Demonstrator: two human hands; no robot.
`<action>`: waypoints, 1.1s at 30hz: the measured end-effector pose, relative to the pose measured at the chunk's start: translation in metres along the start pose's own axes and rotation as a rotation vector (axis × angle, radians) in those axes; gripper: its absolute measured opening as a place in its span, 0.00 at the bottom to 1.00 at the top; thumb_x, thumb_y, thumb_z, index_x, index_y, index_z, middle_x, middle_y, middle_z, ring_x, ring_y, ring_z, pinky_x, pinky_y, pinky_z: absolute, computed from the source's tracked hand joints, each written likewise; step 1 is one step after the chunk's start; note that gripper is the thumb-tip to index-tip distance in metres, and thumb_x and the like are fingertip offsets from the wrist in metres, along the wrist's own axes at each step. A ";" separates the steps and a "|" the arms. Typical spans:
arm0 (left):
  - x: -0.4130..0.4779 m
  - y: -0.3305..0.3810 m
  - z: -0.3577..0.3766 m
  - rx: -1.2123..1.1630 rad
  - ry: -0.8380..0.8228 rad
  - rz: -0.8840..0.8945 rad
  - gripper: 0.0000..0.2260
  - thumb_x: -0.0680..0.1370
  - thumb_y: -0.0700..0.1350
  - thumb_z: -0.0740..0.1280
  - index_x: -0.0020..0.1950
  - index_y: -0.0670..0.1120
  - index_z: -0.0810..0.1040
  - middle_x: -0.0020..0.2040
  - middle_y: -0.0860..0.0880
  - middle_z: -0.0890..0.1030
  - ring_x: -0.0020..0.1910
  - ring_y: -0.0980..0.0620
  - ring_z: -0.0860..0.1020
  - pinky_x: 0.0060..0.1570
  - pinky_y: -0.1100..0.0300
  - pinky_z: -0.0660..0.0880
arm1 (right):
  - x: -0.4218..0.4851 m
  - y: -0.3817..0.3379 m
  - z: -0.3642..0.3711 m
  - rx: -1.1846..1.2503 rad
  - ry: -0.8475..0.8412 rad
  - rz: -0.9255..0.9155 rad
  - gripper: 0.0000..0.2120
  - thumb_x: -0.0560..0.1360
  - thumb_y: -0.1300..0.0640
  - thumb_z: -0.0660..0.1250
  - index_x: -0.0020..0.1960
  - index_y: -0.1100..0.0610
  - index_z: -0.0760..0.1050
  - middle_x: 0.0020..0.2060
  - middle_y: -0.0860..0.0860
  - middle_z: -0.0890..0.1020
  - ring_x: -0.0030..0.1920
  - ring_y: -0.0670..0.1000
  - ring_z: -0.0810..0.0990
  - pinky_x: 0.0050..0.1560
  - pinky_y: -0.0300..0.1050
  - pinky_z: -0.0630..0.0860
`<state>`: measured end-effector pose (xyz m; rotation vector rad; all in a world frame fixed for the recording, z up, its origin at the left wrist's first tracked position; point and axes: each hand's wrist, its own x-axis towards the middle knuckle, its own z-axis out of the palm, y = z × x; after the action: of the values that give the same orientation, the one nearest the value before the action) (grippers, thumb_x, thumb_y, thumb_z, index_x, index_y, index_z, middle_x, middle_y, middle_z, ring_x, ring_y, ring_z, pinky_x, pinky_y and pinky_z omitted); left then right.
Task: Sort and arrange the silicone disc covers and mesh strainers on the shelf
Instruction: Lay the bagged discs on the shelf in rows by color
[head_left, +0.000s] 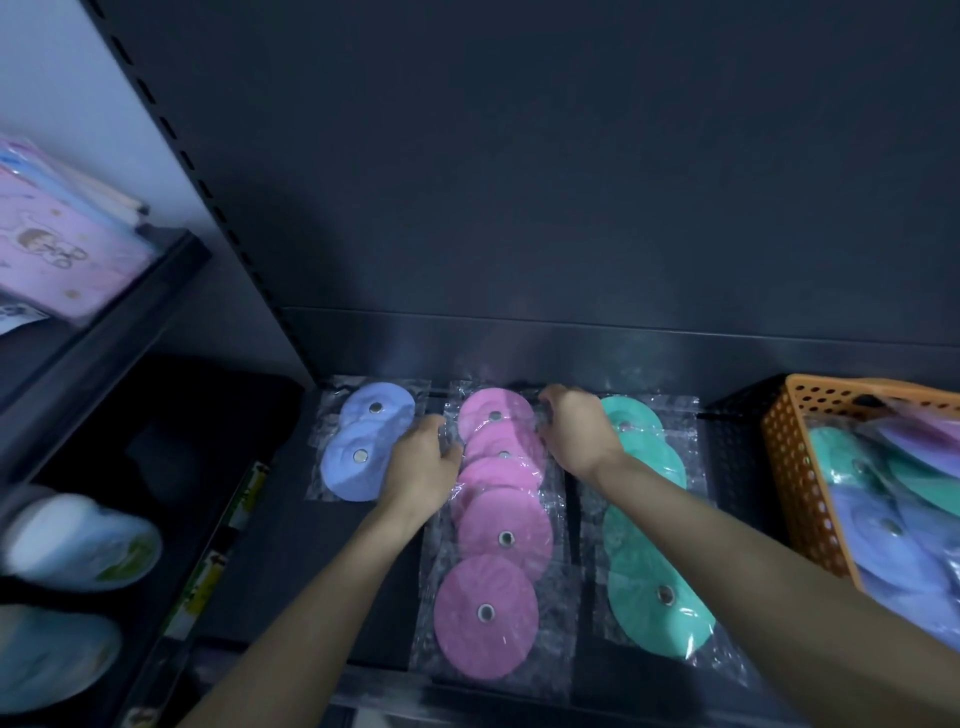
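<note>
Head view: my left hand (423, 460) and right hand (576, 434) curl on opposite edges of the bagged pink disc covers (501, 519), mid-column on the shelf (337, 582), between the blue disc covers (363, 452) and the green disc covers (654, 587); step judged: squaring the pink row. Next move, I judge, calls for letting go and reaching right. Orange basket (787, 462): unsorted blue, green and purplish bagged covers.

- My right forearm (727, 519) hides the middle of the green row (639, 613).
- Where my left hand (423, 460) and right hand (574, 431) meet the wrap of the pink row (504, 540), all is blurred; I can't tell whether they pinch it.
- The basket (795, 467) runs off the right edge.
- The bottles (78, 540) at left are blurred and cut off.
- The shelf labels (208, 571) are unreadable.
</note>
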<state>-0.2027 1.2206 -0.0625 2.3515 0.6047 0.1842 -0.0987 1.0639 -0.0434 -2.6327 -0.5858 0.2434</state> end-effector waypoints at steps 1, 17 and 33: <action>0.000 0.000 0.000 -0.001 -0.009 -0.001 0.07 0.77 0.41 0.65 0.52 0.40 0.75 0.48 0.44 0.81 0.45 0.46 0.79 0.47 0.53 0.75 | 0.001 0.000 0.000 0.005 0.005 -0.003 0.13 0.71 0.70 0.61 0.54 0.65 0.75 0.49 0.63 0.79 0.48 0.63 0.78 0.44 0.48 0.74; -0.013 0.066 0.000 0.162 -0.066 0.402 0.13 0.74 0.42 0.69 0.58 0.40 0.78 0.58 0.44 0.77 0.58 0.45 0.74 0.58 0.63 0.64 | -0.075 0.044 -0.070 0.042 0.104 -0.076 0.16 0.74 0.57 0.67 0.62 0.57 0.76 0.57 0.57 0.78 0.58 0.57 0.76 0.58 0.42 0.67; -0.072 0.212 0.088 0.154 -0.271 0.774 0.17 0.77 0.48 0.66 0.65 0.46 0.73 0.63 0.49 0.74 0.62 0.50 0.72 0.60 0.62 0.66 | -0.186 0.196 -0.159 -0.219 0.176 0.203 0.21 0.72 0.52 0.69 0.64 0.56 0.74 0.58 0.56 0.75 0.59 0.58 0.74 0.56 0.48 0.72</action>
<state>-0.1617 0.9959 0.0138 2.5860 -0.4570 0.1583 -0.1526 0.7627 0.0254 -2.8890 -0.3014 0.0060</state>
